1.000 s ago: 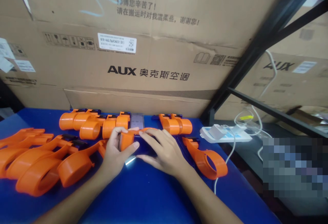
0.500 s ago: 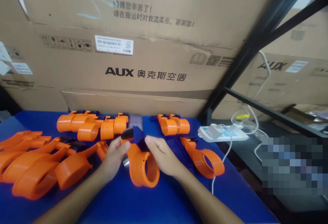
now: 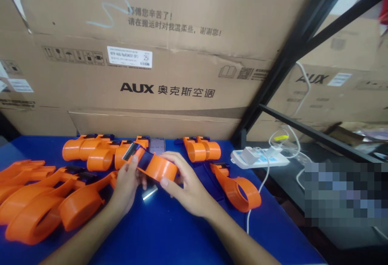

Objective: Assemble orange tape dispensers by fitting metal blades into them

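Observation:
Both hands hold one orange plastic tape dispenser (image 3: pixel 163 169) above the blue tabletop. My left hand (image 3: pixel 129 182) pinches its narrow end, where a dark blade edge and a dark blue part show. My right hand (image 3: pixel 183 186) wraps around the round ring, thumb on the near side. Some left fingertips are hidden beneath the dispenser. Just below, a shiny metal strip (image 3: pixel 150 192) lies on the table. Beside my right hand are flat dark blue pieces (image 3: pixel 209 180), whose kind I cannot make out.
Several more dispensers (image 3: pixel 33 218) lie at the left, with a row (image 3: pixel 100 160) behind. Two (image 3: pixel 197 152) stand back right, one (image 3: pixel 245 194) nearer. A phone (image 3: pixel 157 144) rests by the cardboard box (image 3: pixel 169 63). A corded power strip (image 3: pixel 257 158) sits near the rack post (image 3: pixel 269 79).
The dispenser has been turned: its ring now lies to the right instead of hanging down. My right hand has shifted from the dark blue part onto the ring. The metal strip shows more fully.

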The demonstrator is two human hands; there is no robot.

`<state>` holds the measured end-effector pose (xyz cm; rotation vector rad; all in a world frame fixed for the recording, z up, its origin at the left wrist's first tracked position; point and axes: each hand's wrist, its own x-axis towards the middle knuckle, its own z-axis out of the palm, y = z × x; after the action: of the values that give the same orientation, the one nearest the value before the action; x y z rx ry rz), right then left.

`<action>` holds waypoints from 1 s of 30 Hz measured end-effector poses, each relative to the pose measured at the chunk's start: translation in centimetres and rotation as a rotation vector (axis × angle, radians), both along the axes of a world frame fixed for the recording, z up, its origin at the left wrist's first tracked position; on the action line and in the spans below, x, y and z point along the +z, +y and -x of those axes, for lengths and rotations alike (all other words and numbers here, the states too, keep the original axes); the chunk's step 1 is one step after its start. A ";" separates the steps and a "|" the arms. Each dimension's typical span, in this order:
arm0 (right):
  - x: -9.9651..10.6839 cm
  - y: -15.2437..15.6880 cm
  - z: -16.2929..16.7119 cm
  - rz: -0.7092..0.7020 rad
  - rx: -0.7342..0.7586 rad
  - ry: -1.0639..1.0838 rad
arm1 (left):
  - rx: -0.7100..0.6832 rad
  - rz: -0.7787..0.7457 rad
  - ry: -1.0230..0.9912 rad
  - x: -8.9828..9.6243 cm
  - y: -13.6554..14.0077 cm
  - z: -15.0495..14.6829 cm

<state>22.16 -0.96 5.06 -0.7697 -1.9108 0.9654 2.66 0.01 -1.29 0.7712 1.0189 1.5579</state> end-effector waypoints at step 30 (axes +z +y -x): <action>-4.0 4.1 -1.1 0.218 -0.395 -0.025 | -0.072 -0.108 0.057 0.9 -0.5 0.1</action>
<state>23.31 3.10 1.09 -1.2372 -1.6045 0.9226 2.60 -0.49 -0.42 0.9223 0.9441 1.5461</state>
